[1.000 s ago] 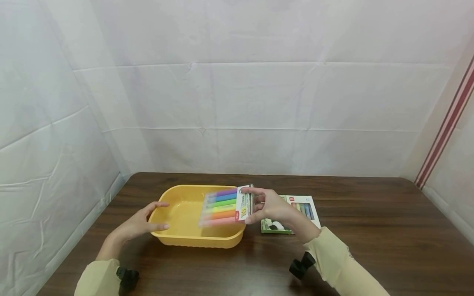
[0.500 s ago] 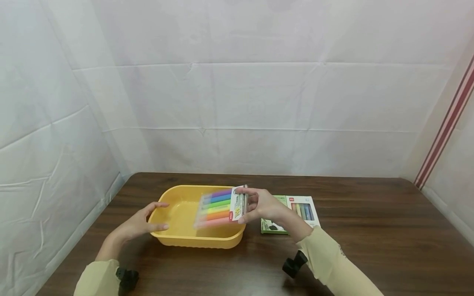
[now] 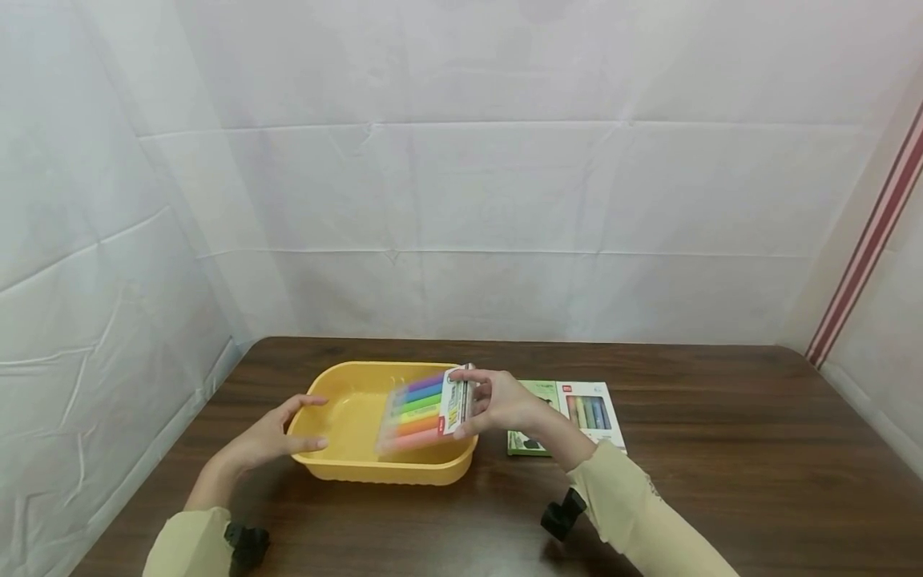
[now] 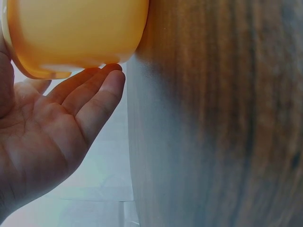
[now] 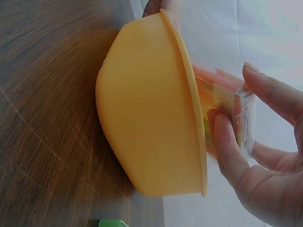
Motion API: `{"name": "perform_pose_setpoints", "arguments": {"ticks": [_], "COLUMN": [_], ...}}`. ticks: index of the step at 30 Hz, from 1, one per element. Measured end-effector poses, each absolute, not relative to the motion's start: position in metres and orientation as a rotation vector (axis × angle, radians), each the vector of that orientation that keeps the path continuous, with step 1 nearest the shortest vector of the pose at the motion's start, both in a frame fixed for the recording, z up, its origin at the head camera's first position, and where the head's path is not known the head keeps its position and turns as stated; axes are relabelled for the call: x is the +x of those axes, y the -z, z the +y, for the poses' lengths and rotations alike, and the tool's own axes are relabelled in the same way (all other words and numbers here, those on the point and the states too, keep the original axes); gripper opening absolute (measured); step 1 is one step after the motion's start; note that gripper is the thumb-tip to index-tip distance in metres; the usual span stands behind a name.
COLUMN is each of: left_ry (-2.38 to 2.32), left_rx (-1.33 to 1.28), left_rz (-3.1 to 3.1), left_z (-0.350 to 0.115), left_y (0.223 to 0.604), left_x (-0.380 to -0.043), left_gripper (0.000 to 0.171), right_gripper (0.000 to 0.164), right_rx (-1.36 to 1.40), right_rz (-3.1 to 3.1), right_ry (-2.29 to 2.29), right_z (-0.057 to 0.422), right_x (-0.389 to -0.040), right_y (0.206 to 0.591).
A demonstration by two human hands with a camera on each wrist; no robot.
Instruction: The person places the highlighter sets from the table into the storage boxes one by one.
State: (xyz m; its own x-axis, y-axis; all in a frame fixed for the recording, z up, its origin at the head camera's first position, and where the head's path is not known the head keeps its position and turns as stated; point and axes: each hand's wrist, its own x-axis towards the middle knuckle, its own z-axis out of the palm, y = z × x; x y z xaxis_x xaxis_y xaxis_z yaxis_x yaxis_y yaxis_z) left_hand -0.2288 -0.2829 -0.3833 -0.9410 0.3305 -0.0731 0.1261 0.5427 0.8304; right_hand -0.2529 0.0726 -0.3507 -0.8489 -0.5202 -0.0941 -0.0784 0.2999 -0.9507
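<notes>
A yellow plastic basin stands on the left part of the table. My left hand holds its left end, thumb and forefinger over the rim; in the left wrist view the other fingers lie against the outer wall. In my right hand is a clear pack of coloured markers, pinched at its white label end. The pack slants down into the basin from its right side. The right wrist view has the label end sticking out above the rim, thumb and fingers on either side of it.
To the right of the basin, partly behind my right forearm, lie a green box and a white box with coloured sticks in its window. White sheeting hangs behind and left of the dark wooden table.
My right hand has moved left and slightly down, carrying the marker pack farther over and into the basin. The left hand has kept its place on the rim.
</notes>
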Motion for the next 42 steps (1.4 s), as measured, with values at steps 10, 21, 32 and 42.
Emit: {"name": "perform_pose_setpoints", "arguments": {"ticks": [10,21,32,42], "left_ry": [-1.338,-1.343,-1.351,-1.35], "left_rx": [0.419,0.422,0.409,0.406], "left_rz": [2.559,2.557,2.555,2.56], "left_z": [-0.284,-0.283,-0.283,-0.283], "left_y": [0.383,0.383,0.383,0.384], "left_x": [-0.227,-0.227,-0.227,-0.228], "left_gripper": [0.068,0.067,0.067,0.067], "right_gripper": [0.07,0.07,0.071,0.066], "right_rx": [-0.54,-0.569,-0.579,-0.588], "right_rz": [2.213,2.204,2.217,2.294], "right_ry": [1.536,1.51,1.402,1.338], "right_z": [0.064,0.058,0.058,0.057], "right_x": [-0.253,-0.252,-0.25,-0.248], "right_y": [0.355,0.357,0.354,0.352]}}
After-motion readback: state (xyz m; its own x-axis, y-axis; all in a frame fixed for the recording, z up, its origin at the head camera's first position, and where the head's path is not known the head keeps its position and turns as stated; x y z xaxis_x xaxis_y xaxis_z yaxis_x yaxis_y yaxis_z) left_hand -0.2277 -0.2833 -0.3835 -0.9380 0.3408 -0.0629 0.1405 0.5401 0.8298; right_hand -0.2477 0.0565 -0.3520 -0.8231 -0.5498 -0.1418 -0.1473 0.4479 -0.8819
